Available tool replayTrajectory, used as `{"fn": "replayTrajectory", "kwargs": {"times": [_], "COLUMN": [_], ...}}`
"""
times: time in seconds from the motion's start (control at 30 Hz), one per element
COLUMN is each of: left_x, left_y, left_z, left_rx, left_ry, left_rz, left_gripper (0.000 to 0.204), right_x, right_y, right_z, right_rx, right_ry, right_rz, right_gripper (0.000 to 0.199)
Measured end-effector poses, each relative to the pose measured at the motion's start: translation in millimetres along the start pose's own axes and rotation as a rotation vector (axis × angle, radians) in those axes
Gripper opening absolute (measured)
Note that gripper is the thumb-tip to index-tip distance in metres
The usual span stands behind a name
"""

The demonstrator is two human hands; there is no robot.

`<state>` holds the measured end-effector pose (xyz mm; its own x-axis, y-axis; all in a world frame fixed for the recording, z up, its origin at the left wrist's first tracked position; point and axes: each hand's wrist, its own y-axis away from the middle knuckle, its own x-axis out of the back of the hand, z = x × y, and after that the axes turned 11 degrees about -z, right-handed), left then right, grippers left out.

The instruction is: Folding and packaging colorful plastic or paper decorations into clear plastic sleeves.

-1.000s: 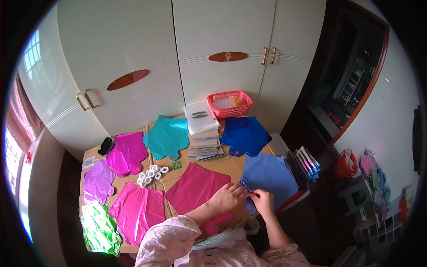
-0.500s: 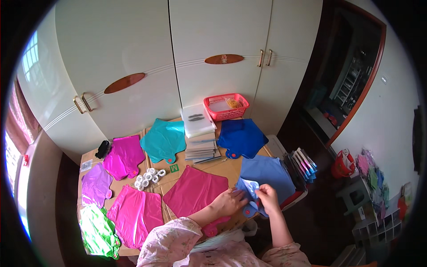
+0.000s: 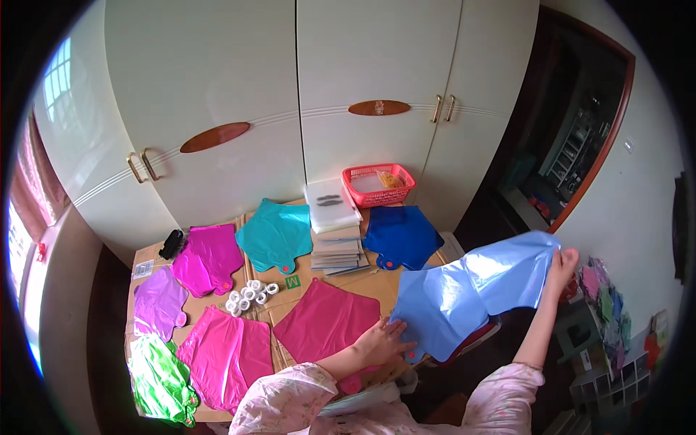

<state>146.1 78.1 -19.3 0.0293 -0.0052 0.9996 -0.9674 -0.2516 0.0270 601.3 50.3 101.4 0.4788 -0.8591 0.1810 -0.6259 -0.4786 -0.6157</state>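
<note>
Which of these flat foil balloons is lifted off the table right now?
The light blue foil balloon: the right hand lifts its far corner, the left hand presses its near edge. The others lie flat.

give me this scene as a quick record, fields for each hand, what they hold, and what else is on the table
left hand: flat on the lower edge of the light blue foil sheet
right hand: raised, pinching the sheet's far corner
sheet state: lifted and spread out between both hands, over the table's right end
table: cardboard-covered
flat foil pieces: teal, dark blue, magenta, purple, pink, green
other items: white rings, red basket, stack of flat packs
</note>
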Motion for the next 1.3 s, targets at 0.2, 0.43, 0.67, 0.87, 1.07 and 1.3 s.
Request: {"fn": "replayTrajectory", "kwargs": {"times": [0.2, 0.43, 0.67, 0.87, 1.07, 1.3], "left_x": [6, 12, 17, 26, 37, 33], "left_y": [1, 1, 8, 22, 47, 53], "left_z": [3, 5, 5, -2, -19, -22], "left_rx": [0.032, 0.028, 0.053, 0.052, 0.144, 0.139], "left_ry": [-0.006, 0.01, 0.0, -0.039, 0.049, 0.093], "left_rz": [-0.045, -0.062, -0.113, -0.104, -0.171, -0.218], "left_gripper": [0.052, 0.055, 0.058, 0.055, 0.046, 0.044], "right_x": [-91, -107, -231, -305, -333, -343], "right_y": [-48, -97, 10, 111, 153, 153], "right_z": [-85, -122, -120, -55, -14, -40], "right_rx": [0.34, 0.486, 0.693, 1.059, 1.066, 1.177], "right_ry": [0.358, 0.583, 0.468, 0.586, 0.823, 0.982], "right_rz": [-0.075, -0.142, -0.517, -0.686, -0.833, -1.047], "right_gripper": [0.012, 0.015, 0.01, 0.007, 0.012, 0.016]}}
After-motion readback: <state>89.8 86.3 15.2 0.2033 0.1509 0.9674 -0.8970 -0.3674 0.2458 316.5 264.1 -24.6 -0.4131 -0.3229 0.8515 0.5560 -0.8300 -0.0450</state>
